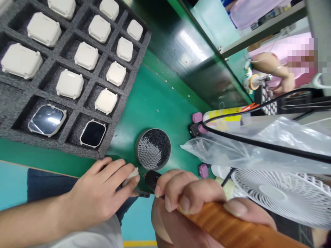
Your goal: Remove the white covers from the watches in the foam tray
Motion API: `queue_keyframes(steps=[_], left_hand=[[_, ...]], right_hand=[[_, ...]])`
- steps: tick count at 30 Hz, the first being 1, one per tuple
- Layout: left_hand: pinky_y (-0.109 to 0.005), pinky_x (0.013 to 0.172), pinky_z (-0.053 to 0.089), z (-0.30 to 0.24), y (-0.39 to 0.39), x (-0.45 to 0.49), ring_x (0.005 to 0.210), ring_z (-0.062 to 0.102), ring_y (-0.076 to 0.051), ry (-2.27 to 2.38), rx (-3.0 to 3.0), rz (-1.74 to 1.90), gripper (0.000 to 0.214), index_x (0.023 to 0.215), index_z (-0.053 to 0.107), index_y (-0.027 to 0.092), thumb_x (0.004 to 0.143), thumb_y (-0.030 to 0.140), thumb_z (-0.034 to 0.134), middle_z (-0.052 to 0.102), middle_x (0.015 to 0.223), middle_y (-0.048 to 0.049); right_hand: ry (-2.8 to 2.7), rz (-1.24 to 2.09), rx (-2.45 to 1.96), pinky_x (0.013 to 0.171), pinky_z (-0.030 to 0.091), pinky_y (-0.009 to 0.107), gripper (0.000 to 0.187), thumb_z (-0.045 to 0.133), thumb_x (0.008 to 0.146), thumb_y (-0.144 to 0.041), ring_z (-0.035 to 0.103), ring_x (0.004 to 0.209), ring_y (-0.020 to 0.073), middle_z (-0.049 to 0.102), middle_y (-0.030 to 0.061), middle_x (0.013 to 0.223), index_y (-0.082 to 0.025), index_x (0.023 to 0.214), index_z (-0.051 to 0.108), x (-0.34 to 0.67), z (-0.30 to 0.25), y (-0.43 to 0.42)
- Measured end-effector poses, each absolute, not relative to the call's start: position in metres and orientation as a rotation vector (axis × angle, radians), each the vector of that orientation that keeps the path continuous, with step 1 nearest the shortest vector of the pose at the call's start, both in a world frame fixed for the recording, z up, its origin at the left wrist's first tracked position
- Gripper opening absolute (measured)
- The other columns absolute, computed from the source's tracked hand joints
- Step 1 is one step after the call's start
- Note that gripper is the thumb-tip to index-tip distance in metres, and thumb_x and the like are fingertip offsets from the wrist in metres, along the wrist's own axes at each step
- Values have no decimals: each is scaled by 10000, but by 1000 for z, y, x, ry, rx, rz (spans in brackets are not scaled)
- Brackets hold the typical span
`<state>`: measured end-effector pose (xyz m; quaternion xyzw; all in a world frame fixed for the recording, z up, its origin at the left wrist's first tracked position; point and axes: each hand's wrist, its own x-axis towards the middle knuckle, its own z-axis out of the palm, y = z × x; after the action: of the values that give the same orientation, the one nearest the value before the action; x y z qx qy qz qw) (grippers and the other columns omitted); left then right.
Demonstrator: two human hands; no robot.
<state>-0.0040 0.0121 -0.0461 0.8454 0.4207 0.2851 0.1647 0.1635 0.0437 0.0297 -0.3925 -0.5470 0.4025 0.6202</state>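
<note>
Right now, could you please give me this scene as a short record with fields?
Left hand: holds a pale watch case
Right hand: grips an orange-handled tool, tip close to the case
Foam tray: pale watch cases in compartments; two show dark faces
Round container: small dark pieces, studded bottom partly uncovered
Right side: white fan, clear plastic bag

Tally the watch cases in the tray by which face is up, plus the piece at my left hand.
Dark screens up, in the tray: 2
White backs up: 11
White piece at the left hand: 1
Total: 14, without a pale shape cut off at the top-left corner
</note>
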Motion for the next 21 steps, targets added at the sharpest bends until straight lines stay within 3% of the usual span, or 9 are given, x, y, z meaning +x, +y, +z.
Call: queue_keyframes(steps=[7, 10, 13, 18, 21], left_hand=[[-393, 1067, 372, -41, 16, -6, 1253, 580, -195, 1162, 2406, 775, 265, 1208, 722, 272, 966, 350, 647, 663, 1387, 14], [-398, 1066, 364, -42, 16, -6, 1255, 570, -203, 1152, 2401, 793, 281, 1207, 722, 266, 967, 263, 577, 662, 1380, 11], [-400, 1057, 365, -43, 16, -6, 1250, 570, -210, 1155, 2399, 806, 289, 1194, 725, 259, 960, 238, 557, 656, 1383, 5], [-399, 1062, 365, -41, 16, -6, 1248, 568, -212, 1155, 2387, 808, 264, 1188, 721, 256, 962, 254, 584, 657, 1377, -6], [-392, 1057, 368, -40, 18, -8, 1239, 569, -206, 1146, 2381, 810, 240, 1179, 717, 252, 966, 277, 611, 659, 1363, -8]], right_hand=[[-1457, 1043, -847, 668, 590, 319, 264, 332, 1066, -342, 638, 775, 103, 533, -7, 851, -248, 1243, 504, 178, 34, 50], [-1537, 1261, -949, 745, 615, 329, 335, 291, 1078, -318, 654, 805, 115, 508, 11, 744, -194, 1016, 595, 188, 45, 53], [-1499, 1387, -1067, 798, 617, 342, 447, 270, 1086, -361, 653, 816, 126, 508, 31, 688, -149, 837, 575, 200, 56, 62], [-1875, 1709, -821, 838, 626, 393, 422, 265, 1081, -386, 692, 909, 155, 620, 60, 824, -175, 995, 621, 207, 50, 74], [-1506, 1118, -876, 699, 583, 312, 319, 297, 1072, -396, 633, 765, 109, 554, 23, 802, -262, 1198, 557, 187, 33, 60]])
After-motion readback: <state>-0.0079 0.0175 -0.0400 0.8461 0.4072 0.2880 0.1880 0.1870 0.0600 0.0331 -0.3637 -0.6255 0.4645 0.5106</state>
